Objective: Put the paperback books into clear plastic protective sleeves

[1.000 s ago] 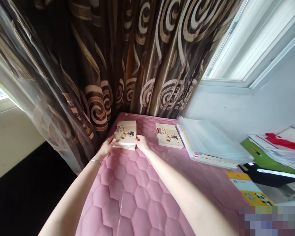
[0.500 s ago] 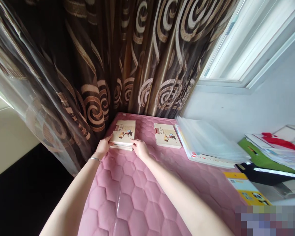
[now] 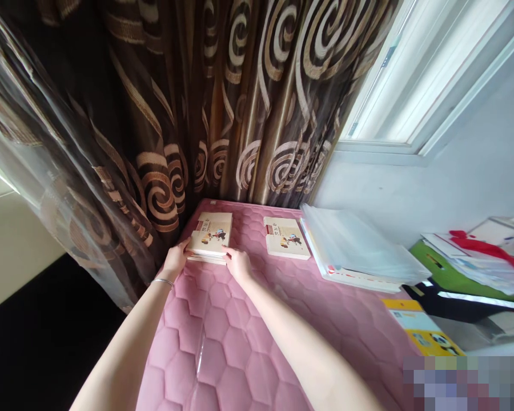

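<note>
Toward the far left corner of the pink quilted mattress (image 3: 223,342) lies a small stack of cream books (image 3: 211,233), the top cover printed with coloured figures. My left hand (image 3: 177,260) grips the stack's left near corner, and a bracelet circles that wrist. At the right near corner, my right hand (image 3: 237,264) has its thumb and fingers closed on the stack's edge. Some fingertips are hidden by the books. A similar cream book (image 3: 286,237) lies apart to the right, touched by neither hand.
Clear plastic sleeves (image 3: 351,240) lie on papers right of the single book. Farther right are a green folder (image 3: 432,262), a red ribbon (image 3: 488,251) and a yellow panda-printed packet (image 3: 428,337). A patterned curtain (image 3: 248,114) hangs behind the mattress, beside a window frame (image 3: 389,145).
The whole view has shifted slightly, moving everything a little left in the picture. Both hands keep their hold on the book stack, which looks unmoved on the mattress.
</note>
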A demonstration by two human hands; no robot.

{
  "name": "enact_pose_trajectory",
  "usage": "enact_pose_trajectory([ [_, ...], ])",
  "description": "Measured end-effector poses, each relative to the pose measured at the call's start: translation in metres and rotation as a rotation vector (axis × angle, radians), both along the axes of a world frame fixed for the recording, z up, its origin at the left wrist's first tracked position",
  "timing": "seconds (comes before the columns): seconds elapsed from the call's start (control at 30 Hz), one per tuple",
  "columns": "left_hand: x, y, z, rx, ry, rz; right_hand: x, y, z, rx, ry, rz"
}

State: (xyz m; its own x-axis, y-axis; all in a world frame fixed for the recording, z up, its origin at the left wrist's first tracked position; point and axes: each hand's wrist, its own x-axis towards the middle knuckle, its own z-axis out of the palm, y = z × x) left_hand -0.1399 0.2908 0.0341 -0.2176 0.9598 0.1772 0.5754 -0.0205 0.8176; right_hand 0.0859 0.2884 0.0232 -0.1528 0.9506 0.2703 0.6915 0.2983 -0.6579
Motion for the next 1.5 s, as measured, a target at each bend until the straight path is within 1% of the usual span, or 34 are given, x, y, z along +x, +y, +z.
enact_pose_trajectory([
  [0.17,0.003,-0.003,0.0,0.001,-0.02,0.049,0.001,-0.002,-0.001,0.016,0.024,0.017],
  [0.37,0.003,-0.006,-0.01,-0.016,-0.077,0.054,0.004,-0.002,-0.004,0.026,0.076,0.034],
  [0.53,0.002,-0.006,-0.016,0.005,-0.08,0.072,0.001,-0.001,-0.005,-0.007,0.083,-0.005],
  [0.73,-0.002,-0.001,-0.02,0.004,-0.059,0.067,0.0,0.001,-0.006,-0.021,0.093,-0.042],
  [1.0,0.001,-0.001,-0.017,-0.02,0.039,0.094,-0.001,-0.002,-0.006,0.02,0.073,-0.044],
  [1.23,0.01,-0.006,-0.004,-0.026,0.134,0.132,-0.003,-0.01,-0.003,0.081,0.039,-0.006],
  [1.3,0.018,-0.012,-0.003,-0.005,0.156,0.18,-0.001,-0.012,-0.004,0.092,0.031,0.022],
  [1.37,0.032,-0.026,-0.006,0.041,0.175,0.251,0.006,-0.014,-0.008,0.106,0.045,0.074],
  [1.43,0.052,-0.047,-0.012,0.12,0.212,0.314,0.022,-0.017,-0.016,0.137,0.065,0.124],
  [1.47,0.065,-0.06,-0.016,0.213,0.277,0.322,0.033,-0.019,-0.02,0.162,0.069,0.135],
  [1.5,0.078,-0.073,-0.021,0.263,0.346,0.304,0.045,-0.02,-0.024,0.196,0.05,0.137],
])
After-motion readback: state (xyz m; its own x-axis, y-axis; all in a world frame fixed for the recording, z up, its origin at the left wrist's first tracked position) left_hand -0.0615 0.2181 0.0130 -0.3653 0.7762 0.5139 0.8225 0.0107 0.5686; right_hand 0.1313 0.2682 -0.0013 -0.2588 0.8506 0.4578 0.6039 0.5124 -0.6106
